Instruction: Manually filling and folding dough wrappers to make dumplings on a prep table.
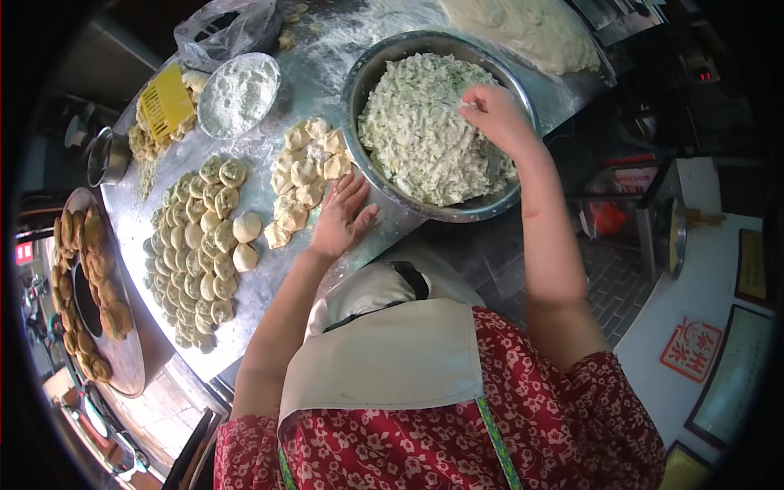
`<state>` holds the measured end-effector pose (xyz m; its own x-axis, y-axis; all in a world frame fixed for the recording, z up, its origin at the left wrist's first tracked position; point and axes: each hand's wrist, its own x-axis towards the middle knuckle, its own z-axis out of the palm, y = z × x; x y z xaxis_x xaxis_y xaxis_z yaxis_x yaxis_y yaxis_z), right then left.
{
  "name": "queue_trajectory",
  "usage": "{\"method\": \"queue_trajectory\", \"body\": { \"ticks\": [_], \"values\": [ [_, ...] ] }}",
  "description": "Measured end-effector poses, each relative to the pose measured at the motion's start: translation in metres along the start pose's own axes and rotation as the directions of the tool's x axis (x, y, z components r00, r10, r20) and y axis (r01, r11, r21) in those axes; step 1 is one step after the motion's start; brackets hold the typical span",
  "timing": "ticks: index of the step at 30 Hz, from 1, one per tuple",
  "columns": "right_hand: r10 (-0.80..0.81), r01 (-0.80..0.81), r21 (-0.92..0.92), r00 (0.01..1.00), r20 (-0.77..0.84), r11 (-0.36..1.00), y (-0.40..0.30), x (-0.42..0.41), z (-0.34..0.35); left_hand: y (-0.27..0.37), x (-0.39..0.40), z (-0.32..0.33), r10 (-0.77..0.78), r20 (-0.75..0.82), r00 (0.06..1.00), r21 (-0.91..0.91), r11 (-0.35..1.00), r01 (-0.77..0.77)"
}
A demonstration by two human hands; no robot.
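My left hand (340, 219) lies palm down on the metal worktable (392, 229), fingers spread, with its fingertips at the near edge of a cluster of flattened dough pieces (304, 173). My right hand (499, 116) hovers over the right side of a large steel bowl (442, 213). Its thumb and fingers are bent towards each other, and I cannot tell whether something small is between them. Heaped in the bowl is a pale, green-flecked chopped filling (429, 135). Left of the dough pieces sit many rounded stuffed buns (195, 245) in tight rows, with two plain rounds (246, 228) at their right.
A bowl of flour (239, 95) stands behind the buns, beside a yellow plastic scraper (164, 101) and a clear plastic bag (226, 30). A big dough slab (527, 33) occupies the far right. Browned buns (101, 263) ring a round griddle (131, 361) at left.
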<state>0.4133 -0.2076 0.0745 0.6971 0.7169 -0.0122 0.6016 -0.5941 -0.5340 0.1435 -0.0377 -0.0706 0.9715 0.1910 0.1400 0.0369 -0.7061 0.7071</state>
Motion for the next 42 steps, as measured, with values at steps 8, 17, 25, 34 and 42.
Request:
{"method": "queue_trajectory", "body": {
  "ticks": [8, 17, 25, 34, 42],
  "values": [
    [0.111, -0.243, 0.574, 0.960, 0.256, 0.782, -0.055, -0.050, 0.006, 0.013, -0.049, -0.027, -0.269, -0.062, 0.961, 0.302, 0.913, 0.275],
    [-0.076, -0.360, 0.815, 0.896, 0.438, 0.453, -0.139, -0.074, 0.065, 0.070, -0.009, -0.100, -0.543, 0.302, 0.783, -0.948, -0.086, 0.307],
    [-0.345, 0.326, 0.181, 0.934, 0.087, 0.928, -0.173, -0.067, 0.148, 0.057, -0.030, -0.084, -0.584, 0.264, 0.767, -0.964, -0.143, 0.222],
    [-0.132, -0.355, 0.752, 0.856, 0.501, 0.556, -0.164, -0.052, 0.114, -0.029, -0.050, -0.124, -0.665, -0.198, 0.721, -0.722, 0.596, 0.351],
    [0.031, -0.341, 0.647, 0.898, 0.440, 0.682, -0.113, -0.106, 0.104, -0.074, -0.017, -0.125, -0.106, -0.359, 0.927, 0.552, 0.777, 0.302]
  ]
}}
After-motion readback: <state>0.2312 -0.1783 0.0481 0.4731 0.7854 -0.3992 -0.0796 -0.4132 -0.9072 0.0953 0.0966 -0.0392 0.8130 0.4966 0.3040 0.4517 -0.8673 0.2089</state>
